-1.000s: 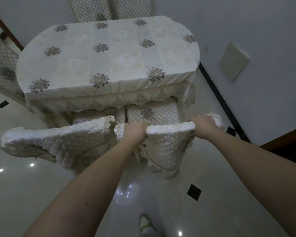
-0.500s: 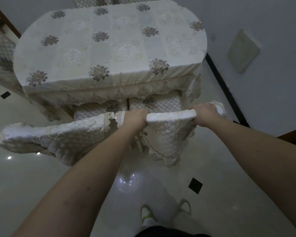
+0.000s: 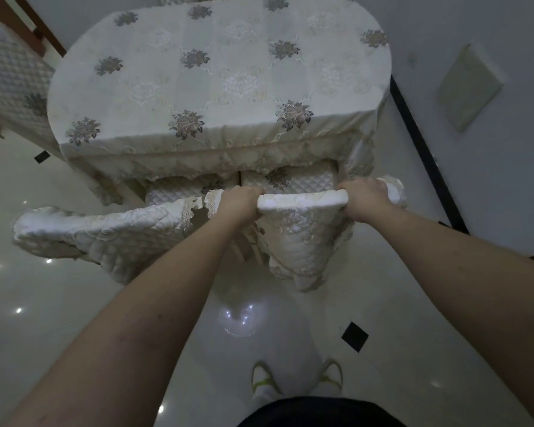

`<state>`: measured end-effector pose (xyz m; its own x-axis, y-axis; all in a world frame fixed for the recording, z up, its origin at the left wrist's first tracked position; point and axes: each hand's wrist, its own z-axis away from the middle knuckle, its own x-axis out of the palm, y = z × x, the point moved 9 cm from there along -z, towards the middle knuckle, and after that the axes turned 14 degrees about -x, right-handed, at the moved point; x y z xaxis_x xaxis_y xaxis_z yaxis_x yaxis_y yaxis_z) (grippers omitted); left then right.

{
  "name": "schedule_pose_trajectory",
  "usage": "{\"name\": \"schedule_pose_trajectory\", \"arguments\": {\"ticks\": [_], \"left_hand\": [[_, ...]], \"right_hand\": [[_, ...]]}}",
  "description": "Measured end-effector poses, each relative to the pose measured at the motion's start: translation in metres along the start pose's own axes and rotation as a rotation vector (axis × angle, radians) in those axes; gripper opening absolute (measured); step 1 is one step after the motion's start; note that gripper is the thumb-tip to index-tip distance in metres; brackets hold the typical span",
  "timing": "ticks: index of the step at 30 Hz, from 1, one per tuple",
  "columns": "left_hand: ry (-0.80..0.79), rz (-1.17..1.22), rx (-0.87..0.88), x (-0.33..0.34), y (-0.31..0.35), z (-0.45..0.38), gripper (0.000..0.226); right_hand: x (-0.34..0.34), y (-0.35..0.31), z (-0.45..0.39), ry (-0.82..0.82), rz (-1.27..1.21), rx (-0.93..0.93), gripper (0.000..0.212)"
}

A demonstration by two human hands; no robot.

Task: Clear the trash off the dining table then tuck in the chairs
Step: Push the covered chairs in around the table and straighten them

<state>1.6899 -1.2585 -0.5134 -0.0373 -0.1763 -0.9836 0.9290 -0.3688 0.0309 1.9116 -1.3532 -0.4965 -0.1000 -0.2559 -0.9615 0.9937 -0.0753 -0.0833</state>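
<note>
Hands first: both are clenched over the padded top rail of the cream quilted chair with its lace-trimmed slipcover [image 3: 302, 223], the left hand [image 3: 239, 200] near the rail's left end and the right hand [image 3: 363, 197] near its right end, fingers curled over the far edge so the rail runs crosswise between them. The oval dining table under its cream tablecloth embroidered with grey flowers [image 3: 222, 78] lies straight ahead of that grip, beyond the rail, and its top shows only the cloth. The chair's quilted seat is already partly under the hanging cloth edge, with just a strip of it showing between rail and table. So the remaining push looks to be straight forward, square to the rail, with both arms about equally placed. A second cream quilted chair [image 3: 105, 229] stands just beside on the left, its back angled away and seemingly further out from the table; I would guess it needs tucking too. The pale glossy tiled floor [image 3: 59, 318] should let the legs slide easily
</note>
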Motion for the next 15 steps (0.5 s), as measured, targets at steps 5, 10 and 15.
{"name": "schedule_pose_trajectory", "arguments": {"ticks": [5, 10, 15], "left_hand": [[0.080, 0.025, -0.029, -0.002, -0.001, 0.004, 0.026], [0.087, 0.020, -0.070, -0.006, 0.000, 0.008, 0.026], [0.106, 0.027, -0.120, -0.008, 0.000, 0.014, 0.022]], "right_hand": [[0.004, 0.002, -0.003, -0.018, 0.007, -0.007, 0.041], [0.007, 0.004, -0.005, -0.025, -0.002, -0.024, 0.044], [0.006, 0.003, -0.003, -0.019, -0.003, -0.044, 0.041]]}}
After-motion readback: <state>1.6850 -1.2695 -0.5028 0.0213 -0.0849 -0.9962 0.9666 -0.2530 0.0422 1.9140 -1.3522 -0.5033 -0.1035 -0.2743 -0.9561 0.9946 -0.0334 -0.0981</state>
